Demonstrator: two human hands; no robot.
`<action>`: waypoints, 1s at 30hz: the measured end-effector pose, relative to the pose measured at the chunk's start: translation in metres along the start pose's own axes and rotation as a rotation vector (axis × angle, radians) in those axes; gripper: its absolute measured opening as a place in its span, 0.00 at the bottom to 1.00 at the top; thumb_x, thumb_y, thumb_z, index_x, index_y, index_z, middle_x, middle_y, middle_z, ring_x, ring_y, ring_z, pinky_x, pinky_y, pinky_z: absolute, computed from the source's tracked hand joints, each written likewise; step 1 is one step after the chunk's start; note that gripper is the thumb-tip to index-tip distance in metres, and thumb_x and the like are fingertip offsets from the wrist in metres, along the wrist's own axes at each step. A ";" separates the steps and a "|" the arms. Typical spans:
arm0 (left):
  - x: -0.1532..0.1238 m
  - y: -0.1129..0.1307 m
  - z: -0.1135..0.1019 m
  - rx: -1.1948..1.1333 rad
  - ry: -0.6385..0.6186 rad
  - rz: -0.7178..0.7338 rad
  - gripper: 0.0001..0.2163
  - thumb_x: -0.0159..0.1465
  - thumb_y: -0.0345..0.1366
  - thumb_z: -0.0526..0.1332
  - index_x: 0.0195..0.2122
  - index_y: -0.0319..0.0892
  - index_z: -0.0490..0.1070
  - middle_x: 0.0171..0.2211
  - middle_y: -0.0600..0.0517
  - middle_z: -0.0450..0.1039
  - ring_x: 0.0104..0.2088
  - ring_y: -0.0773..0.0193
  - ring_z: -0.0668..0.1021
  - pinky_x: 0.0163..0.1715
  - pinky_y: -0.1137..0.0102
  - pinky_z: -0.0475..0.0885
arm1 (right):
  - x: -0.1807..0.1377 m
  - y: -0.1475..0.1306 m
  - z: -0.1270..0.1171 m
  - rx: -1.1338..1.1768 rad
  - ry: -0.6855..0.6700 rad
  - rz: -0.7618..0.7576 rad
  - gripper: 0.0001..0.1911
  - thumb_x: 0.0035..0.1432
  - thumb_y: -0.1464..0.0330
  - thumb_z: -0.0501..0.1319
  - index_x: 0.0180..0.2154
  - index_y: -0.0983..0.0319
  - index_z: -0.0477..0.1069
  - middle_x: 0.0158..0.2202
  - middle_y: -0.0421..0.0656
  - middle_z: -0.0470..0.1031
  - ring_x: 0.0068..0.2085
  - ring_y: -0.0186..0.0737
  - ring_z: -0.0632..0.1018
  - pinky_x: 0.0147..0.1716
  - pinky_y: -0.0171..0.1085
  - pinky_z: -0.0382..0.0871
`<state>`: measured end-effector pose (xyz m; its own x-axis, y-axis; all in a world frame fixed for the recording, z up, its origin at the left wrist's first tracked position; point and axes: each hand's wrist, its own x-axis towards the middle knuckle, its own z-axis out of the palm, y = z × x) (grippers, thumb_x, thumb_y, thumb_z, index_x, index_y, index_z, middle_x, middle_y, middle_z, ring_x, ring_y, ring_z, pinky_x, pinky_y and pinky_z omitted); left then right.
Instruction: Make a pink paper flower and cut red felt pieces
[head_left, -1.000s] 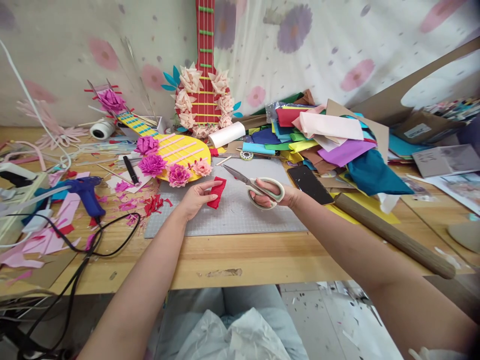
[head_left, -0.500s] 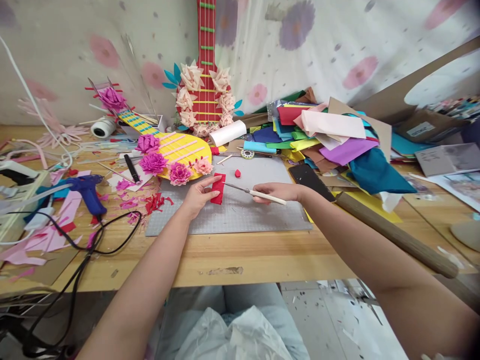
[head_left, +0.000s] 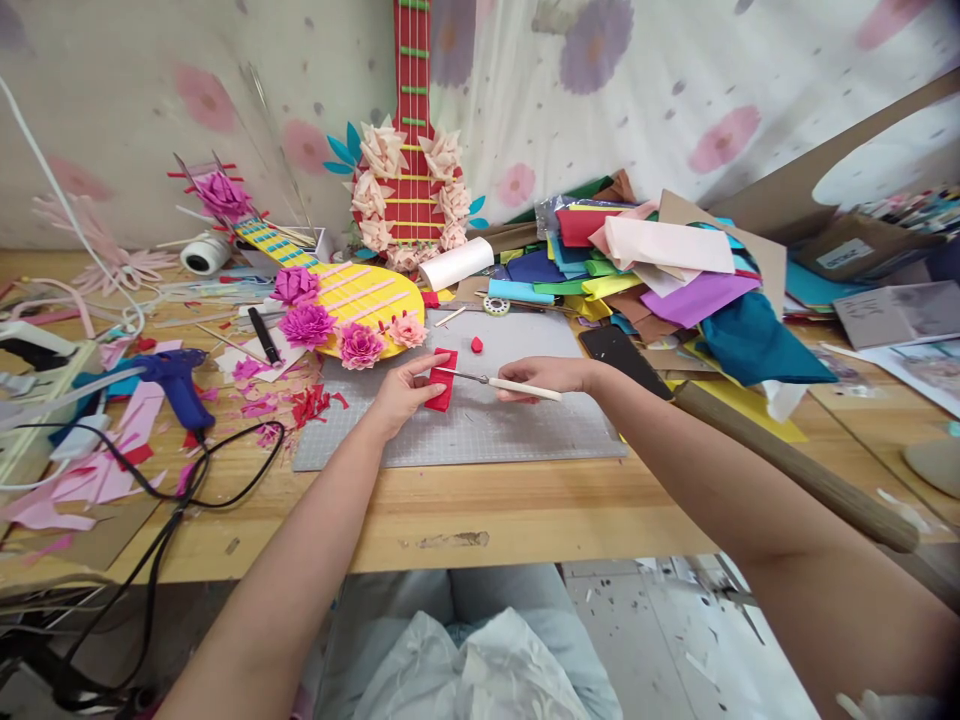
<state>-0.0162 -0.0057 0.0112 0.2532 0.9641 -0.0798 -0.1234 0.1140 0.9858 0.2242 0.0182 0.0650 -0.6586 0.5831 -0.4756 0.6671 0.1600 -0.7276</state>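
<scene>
Between its thumb and fingers, my left hand pinches a folded strip of red paper above the grey cutting mat. My right hand is closed round the white handles of a pair of scissors. The scissor blades point left and reach across the red paper; whether they are cutting through it I cannot make out. Just beyond the blades, a small red paper piece lies on the mat.
A yellow paper-flowered guitar lies behind the mat, with a red one upright beyond it. Left are a blue glue gun, its black cable and paper scraps. Right are a black phone, a wooden stick and coloured paper.
The scissors have shifted slightly left, their blades now lying further across the red paper. My left hand still pinches the paper, moved a little to the right.
</scene>
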 end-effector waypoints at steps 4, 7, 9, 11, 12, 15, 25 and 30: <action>0.000 0.000 0.000 0.009 0.008 0.004 0.25 0.43 0.34 0.69 0.45 0.46 0.75 0.56 0.49 0.64 0.29 0.73 0.71 0.28 0.74 0.69 | 0.000 -0.001 0.000 0.015 0.003 0.016 0.23 0.48 0.48 0.59 0.28 0.63 0.63 0.20 0.36 0.62 0.23 0.30 0.62 0.22 0.32 0.55; -0.001 0.000 0.000 0.008 0.002 0.009 0.24 0.43 0.34 0.69 0.45 0.47 0.75 0.57 0.49 0.63 0.29 0.74 0.71 0.28 0.74 0.69 | 0.001 0.000 0.000 0.012 0.013 0.016 0.24 0.48 0.47 0.59 0.28 0.63 0.63 0.20 0.36 0.62 0.23 0.29 0.63 0.22 0.32 0.55; -0.001 0.000 0.001 0.005 0.000 0.008 0.24 0.43 0.33 0.69 0.45 0.46 0.75 0.57 0.49 0.63 0.28 0.74 0.71 0.27 0.74 0.69 | 0.001 0.001 0.000 0.000 0.018 0.014 0.24 0.47 0.47 0.59 0.27 0.63 0.62 0.20 0.36 0.63 0.22 0.29 0.63 0.22 0.32 0.55; 0.000 0.000 0.001 0.005 0.007 0.005 0.25 0.43 0.33 0.69 0.45 0.46 0.75 0.56 0.49 0.64 0.28 0.74 0.71 0.27 0.74 0.69 | 0.002 0.001 0.000 -0.009 0.016 0.007 0.24 0.47 0.47 0.59 0.26 0.62 0.61 0.20 0.36 0.62 0.22 0.29 0.63 0.22 0.31 0.55; 0.000 0.000 0.001 0.004 0.012 0.004 0.25 0.43 0.33 0.69 0.45 0.46 0.75 0.56 0.49 0.64 0.28 0.74 0.71 0.27 0.74 0.69 | 0.002 0.001 0.000 -0.006 0.015 0.004 0.24 0.47 0.47 0.59 0.26 0.62 0.61 0.20 0.35 0.62 0.22 0.29 0.62 0.22 0.31 0.55; -0.001 0.001 0.001 0.001 0.017 -0.001 0.25 0.42 0.34 0.69 0.45 0.46 0.75 0.55 0.49 0.65 0.28 0.74 0.71 0.27 0.75 0.69 | 0.003 0.001 0.000 0.015 0.016 0.001 0.24 0.47 0.47 0.59 0.26 0.62 0.61 0.20 0.35 0.62 0.22 0.28 0.62 0.21 0.31 0.54; -0.001 0.001 0.002 0.002 0.028 -0.002 0.24 0.42 0.33 0.69 0.44 0.47 0.76 0.55 0.49 0.65 0.28 0.73 0.72 0.28 0.73 0.68 | 0.002 -0.002 0.000 -0.016 0.048 0.003 0.24 0.47 0.47 0.58 0.25 0.62 0.61 0.18 0.35 0.61 0.20 0.28 0.62 0.20 0.31 0.52; 0.000 0.001 0.002 0.008 0.041 -0.009 0.26 0.41 0.32 0.69 0.45 0.46 0.75 0.53 0.49 0.68 0.27 0.73 0.71 0.28 0.73 0.68 | 0.003 -0.002 0.001 -0.035 0.081 0.023 0.23 0.46 0.48 0.59 0.25 0.63 0.62 0.18 0.34 0.61 0.20 0.27 0.61 0.21 0.31 0.51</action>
<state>-0.0145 -0.0062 0.0128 0.2148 0.9720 -0.0948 -0.1133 0.1212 0.9861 0.2207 0.0187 0.0646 -0.6137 0.6495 -0.4490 0.6943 0.1731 -0.6986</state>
